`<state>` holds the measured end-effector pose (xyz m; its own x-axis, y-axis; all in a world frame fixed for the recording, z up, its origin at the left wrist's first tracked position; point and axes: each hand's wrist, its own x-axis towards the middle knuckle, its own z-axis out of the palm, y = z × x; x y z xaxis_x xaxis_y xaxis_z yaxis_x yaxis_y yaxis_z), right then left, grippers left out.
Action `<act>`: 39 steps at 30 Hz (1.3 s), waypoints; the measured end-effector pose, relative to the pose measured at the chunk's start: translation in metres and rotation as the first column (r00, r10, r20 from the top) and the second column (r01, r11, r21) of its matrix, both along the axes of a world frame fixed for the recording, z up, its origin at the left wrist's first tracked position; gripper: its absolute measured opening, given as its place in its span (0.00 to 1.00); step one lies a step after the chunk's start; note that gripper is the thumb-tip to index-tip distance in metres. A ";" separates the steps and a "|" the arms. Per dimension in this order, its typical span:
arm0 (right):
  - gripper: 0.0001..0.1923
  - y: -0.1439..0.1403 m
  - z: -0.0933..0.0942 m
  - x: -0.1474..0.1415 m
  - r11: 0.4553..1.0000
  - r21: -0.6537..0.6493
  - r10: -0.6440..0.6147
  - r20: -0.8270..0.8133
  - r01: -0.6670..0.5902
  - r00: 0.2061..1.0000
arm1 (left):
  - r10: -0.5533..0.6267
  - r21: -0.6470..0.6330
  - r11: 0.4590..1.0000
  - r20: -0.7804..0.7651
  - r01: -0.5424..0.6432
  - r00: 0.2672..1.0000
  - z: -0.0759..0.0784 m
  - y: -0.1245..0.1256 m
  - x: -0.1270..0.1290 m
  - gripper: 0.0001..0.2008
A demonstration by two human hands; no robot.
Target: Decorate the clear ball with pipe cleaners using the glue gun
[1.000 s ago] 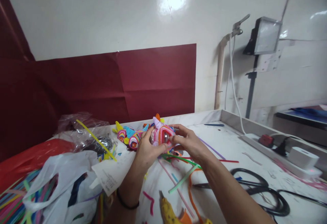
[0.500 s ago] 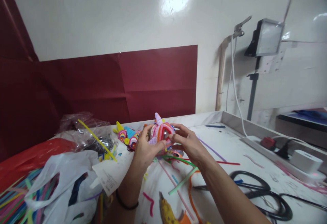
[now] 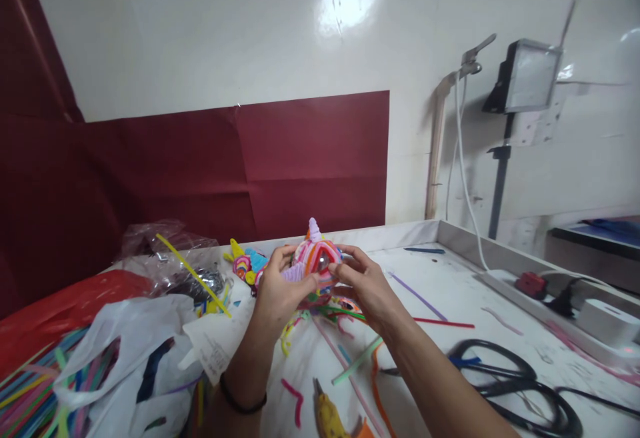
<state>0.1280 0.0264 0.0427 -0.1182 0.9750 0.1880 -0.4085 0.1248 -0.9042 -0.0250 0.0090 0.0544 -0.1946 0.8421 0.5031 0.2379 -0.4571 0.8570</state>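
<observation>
Between both hands, above the table, is a round craft figure [image 3: 320, 253] wound from pink, orange and lilac pipe cleaners. It has a lilac spike on top and a shiny clear dome on its front. My left hand [image 3: 280, 285] is closed around its left side, thumb across the front. On the right side, my right hand [image 3: 357, 278] grips it, fingertips near the dome. Several loose pipe cleaners, among them a red one [image 3: 445, 323] and a pale green one [image 3: 356, 361], lie below and beside the hands. Another colourful craft piece [image 3: 245, 265] sits behind my left hand.
Black-handled scissors [image 3: 520, 371] lie at the right, near a white power strip [image 3: 530, 298]. Yellow-handled pliers [image 3: 330, 415] are at the front. White plastic bags [image 3: 125, 331] and bundled pipe cleaners [image 3: 35, 385] fill the left. A raised rim [image 3: 410, 233] borders the table.
The figure has turned slightly and sits a little lower in my hands, its spike more upright. Both hands keep their hold. The whole view has shifted slightly.
</observation>
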 end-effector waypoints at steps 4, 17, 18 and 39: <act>0.30 -0.002 0.002 -0.001 1.000 -0.011 -0.001 -0.008 0.001 1.000 | 0.008 -0.019 1.000 -0.030 -0.009 1.000 0.002 0.000 -0.003 0.24; 0.30 -0.004 0.001 -0.004 0.999 -0.035 -0.005 -0.044 0.003 0.999 | 0.069 -0.011 0.997 -0.119 -0.071 0.990 0.002 -0.001 -0.006 0.24; 0.30 -0.003 0.001 -0.004 0.999 -0.036 -0.007 -0.047 0.005 0.999 | 0.085 -0.011 0.996 -0.128 -0.087 0.988 0.001 -0.001 -0.007 0.24; 0.30 -0.004 0.001 -0.007 0.996 -0.073 -0.059 -0.126 0.050 0.990 | -0.069 -0.038 0.996 0.219 0.079 0.973 -0.004 0.000 -0.003 0.29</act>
<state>0.1213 0.0220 0.0442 -0.0437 0.9906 0.1299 -0.5156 0.0890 -0.8522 -0.0280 0.0090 0.0507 -0.2314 0.8797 0.4154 0.0106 -0.4247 0.9053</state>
